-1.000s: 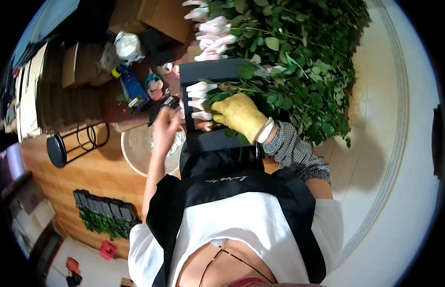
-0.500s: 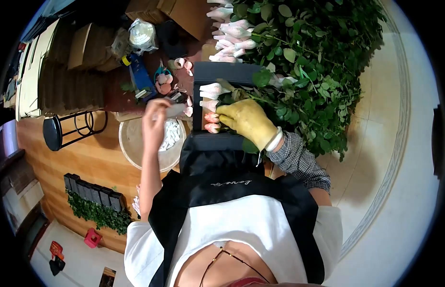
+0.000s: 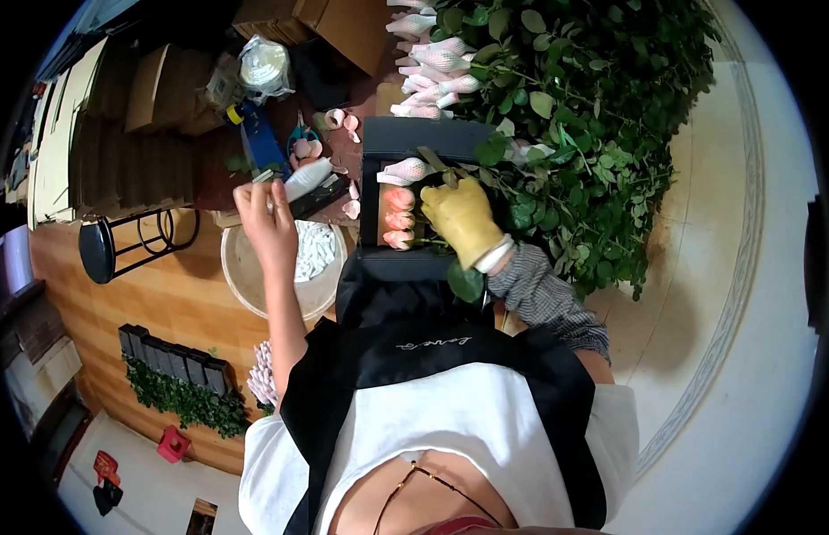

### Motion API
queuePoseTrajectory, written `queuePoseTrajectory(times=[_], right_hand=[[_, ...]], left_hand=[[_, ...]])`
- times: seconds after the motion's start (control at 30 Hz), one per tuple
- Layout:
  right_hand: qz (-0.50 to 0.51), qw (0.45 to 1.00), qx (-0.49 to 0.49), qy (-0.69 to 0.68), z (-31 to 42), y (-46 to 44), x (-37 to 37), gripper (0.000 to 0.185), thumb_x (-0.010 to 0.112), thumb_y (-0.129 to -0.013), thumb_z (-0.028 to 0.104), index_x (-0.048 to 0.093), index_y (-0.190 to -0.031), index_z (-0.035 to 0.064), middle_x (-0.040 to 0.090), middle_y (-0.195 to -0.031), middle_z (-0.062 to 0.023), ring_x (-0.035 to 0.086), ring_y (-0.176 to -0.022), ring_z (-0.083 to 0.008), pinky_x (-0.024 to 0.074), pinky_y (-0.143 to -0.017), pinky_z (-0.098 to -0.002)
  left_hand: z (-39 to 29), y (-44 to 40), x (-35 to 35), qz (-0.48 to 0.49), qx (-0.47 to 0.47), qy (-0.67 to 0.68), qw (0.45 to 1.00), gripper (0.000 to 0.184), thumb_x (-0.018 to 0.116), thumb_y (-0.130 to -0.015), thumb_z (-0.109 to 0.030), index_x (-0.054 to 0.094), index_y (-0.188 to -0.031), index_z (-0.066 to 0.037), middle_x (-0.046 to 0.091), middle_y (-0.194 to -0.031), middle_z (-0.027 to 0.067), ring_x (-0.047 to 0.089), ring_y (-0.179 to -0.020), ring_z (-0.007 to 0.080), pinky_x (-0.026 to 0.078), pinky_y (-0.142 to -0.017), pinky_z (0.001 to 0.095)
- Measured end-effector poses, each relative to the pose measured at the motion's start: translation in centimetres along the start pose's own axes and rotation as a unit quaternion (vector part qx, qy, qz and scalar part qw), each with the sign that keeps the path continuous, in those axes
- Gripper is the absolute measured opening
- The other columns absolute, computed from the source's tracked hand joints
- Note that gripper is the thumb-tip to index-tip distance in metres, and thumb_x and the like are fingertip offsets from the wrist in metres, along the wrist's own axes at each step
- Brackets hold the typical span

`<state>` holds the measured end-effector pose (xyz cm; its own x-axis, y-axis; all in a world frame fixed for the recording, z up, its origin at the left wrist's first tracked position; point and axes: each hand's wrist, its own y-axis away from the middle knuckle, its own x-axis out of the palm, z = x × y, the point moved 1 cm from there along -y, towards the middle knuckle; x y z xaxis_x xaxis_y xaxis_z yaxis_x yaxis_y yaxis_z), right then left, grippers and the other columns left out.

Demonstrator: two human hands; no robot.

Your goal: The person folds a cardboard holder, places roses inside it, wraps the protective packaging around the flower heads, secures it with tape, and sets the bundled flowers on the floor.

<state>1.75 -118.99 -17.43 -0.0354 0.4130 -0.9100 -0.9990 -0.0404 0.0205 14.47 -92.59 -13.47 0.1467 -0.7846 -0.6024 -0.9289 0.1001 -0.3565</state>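
My bare left hand [image 3: 267, 209] is closed, with a white foam net sleeve [image 3: 307, 179] at its fingertips, left of the black box. On my right hand [image 3: 463, 220] is a yellow glove; its fingers curl around a rose stem beside the box, their undersides hidden. Three bare pink-orange roses [image 3: 398, 218] lie in a row inside the black box [image 3: 414, 135], heads toward the left. Above them, one rose bud [image 3: 406, 170] still wears a white net sleeve. Leafy stems [image 3: 521, 201] run out to the right under and past the glove.
A white basin [image 3: 234, 285] holds several white sleeves. On the table are fallen petals [image 3: 305, 152], a blue box [image 3: 258, 138] and stacked cardboard [image 3: 138, 165]. Many sleeved roses [image 3: 437, 61] with dense foliage [image 3: 602, 134] fill the upper right. A black stool [image 3: 97, 251] stands at left.
My left hand has moved left, away from the roses, with a net sleeve. A third rose head now shows bare. My gloved hand has shifted slightly right of the heads.
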Motion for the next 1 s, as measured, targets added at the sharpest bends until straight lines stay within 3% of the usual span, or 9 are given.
queuePoseTrajectory(times=[0.13, 0.23, 0.4, 0.53, 0.67, 0.8, 0.83, 0.9, 1.0], right_hand=[[0.047, 0.986, 0.013, 0.157, 3.6, -2.1, -6.7, 0.018, 0.060, -0.092, 0.015, 0.066, -0.076, 0.0091, 0.071, -0.070, -0.0067, 0.070, -0.066, -0.0237, 0.0507, -0.057, -0.0387], [0.094, 0.953, 0.061, 0.283, -0.8, -1.6, 0.1, 0.016, 0.059, -0.095, 0.022, 0.061, -0.093, 0.0055, 0.062, -0.067, -0.0043, 0.064, -0.064, -0.0232, 0.0494, -0.063, -0.0332], [-0.056, 0.825, 0.146, -0.543, -9.1, 1.0, 9.3, 0.019, 0.048, -0.099, 0.015, 0.057, -0.089, 0.0026, 0.054, -0.077, -0.0058, 0.056, -0.072, -0.0180, 0.0475, -0.070, -0.0279], [-0.058, 0.975, 0.143, -0.157, -2.3, -1.5, 1.2, 0.011, 0.054, -0.093, 0.005, 0.063, -0.092, 0.0001, 0.066, -0.086, -0.0070, 0.064, -0.080, -0.0195, 0.0515, -0.075, -0.0283], [-0.073, 0.816, 0.202, -0.536, -4.3, -1.1, 3.0, 0.011, 0.054, -0.092, 0.001, 0.065, -0.094, -0.0007, 0.069, -0.085, -0.0054, 0.067, -0.080, -0.0181, 0.0526, -0.076, -0.0276], [-0.098, 0.939, 0.185, -0.274, -2.9, -1.6, 2.2, 0.011, 0.055, -0.090, 0.002, 0.066, -0.090, -0.0007, 0.069, -0.082, -0.0049, 0.068, -0.078, -0.0178, 0.0528, -0.072, -0.0282], [-0.085, 0.964, 0.157, -0.199, -2.4, -2.0, 1.7, 0.012, 0.055, -0.091, 0.003, 0.066, -0.089, -0.0008, 0.069, -0.082, -0.0044, 0.067, -0.077, -0.0178, 0.0524, -0.070, -0.0284], [-0.104, 0.694, 0.146, -0.697, -4.5, -1.5, 4.7, 0.013, 0.054, -0.092, 0.005, 0.066, -0.090, -0.0007, 0.069, -0.084, -0.0040, 0.067, -0.078, -0.0185, 0.0522, -0.071, -0.0292], [-0.044, 0.983, 0.177, -0.027, -4.2, -1.0, 5.4, 0.012, 0.055, -0.092, 0.006, 0.066, -0.093, -0.0005, 0.070, -0.089, -0.0039, 0.067, -0.081, -0.0181, 0.0523, -0.074, -0.0292]], left_hand=[[-0.1, 3.0, 2.6, 0.203, -0.159, 0.241, 0.936, 0.016, 0.059, -0.097, -0.008, 0.054, -0.084, 0.002, 0.066, -0.080, 0.0106, 0.062, -0.073, 0.0162, 0.050, -0.065, 0.0310], [-2.0, 3.8, 5.7, 0.283, -0.081, 0.038, 0.955, 0.034, 0.068, -0.095, -0.033, 0.058, -0.087, -0.002, 0.066, -0.072, 0.0236, 0.065, -0.070, 0.0439, 0.052, -0.061, 0.0445], [-5.3, 2.7, 8.6, 0.285, -0.064, -0.058, 0.954, 0.028, 0.068, -0.095, -0.032, 0.066, -0.095, -0.004, 0.066, -0.075, 0.0231, 0.066, -0.073, 0.0428, 0.050, -0.062, 0.0471], [-4.7, 3.2, 8.7, 0.240, -0.036, 0.041, 0.969, 0.027, 0.068, -0.094, -0.028, 0.068, -0.085, -0.003, 0.064, -0.072, 0.0226, 0.064, -0.071, 0.0436, 0.049, -0.061, 0.0461], [-2.2, 3.5, 6.2, 0.127, -0.103, 0.074, 0.984, 0.022, 0.067, -0.095, -0.021, 0.067, -0.087, -0.001, 0.064, -0.065, 0.0164, 0.062, -0.058, 0.0297, 0.047, -0.057, 0.0392], [-2.0, 0.7, 0.2, 0.131, -0.230, 0.139, 0.954, 0.015, 0.061, -0.096, -0.008, 0.066, -0.087, 0.003, 0.055, -0.059, 0.0031, 0.050, -0.053, 0.0147, 0.043, -0.052, 0.0339], [0.0, 1.2, 1.5, 0.086, -0.004, 0.132, 0.988, 0.013, 0.061, -0.095, -0.007, 0.066, -0.089, 0.003, 0.057, -0.060, 0.0042, 0.055, -0.055, 0.0201, 0.046, -0.056, 0.0351], [-1.8, 1.5, 3.2, 0.171, 0.001, 0.125, 0.977, 0.016, 0.066, -0.094, -0.013, 0.063, -0.088, 0.002, 0.062, -0.070, 0.0106, 0.059, -0.064, 0.0226, 0.049, -0.064, 0.0351], [-4.5, 2.4, 6.1, 0.339, -0.079, 0.030, 0.937, 0.027, 0.071, -0.091, -0.028, 0.063, -0.094, -0.003, 0.070, -0.079, 0.0176, 0.068, -0.075, 0.0344, 0.053, -0.069, 0.0422]])
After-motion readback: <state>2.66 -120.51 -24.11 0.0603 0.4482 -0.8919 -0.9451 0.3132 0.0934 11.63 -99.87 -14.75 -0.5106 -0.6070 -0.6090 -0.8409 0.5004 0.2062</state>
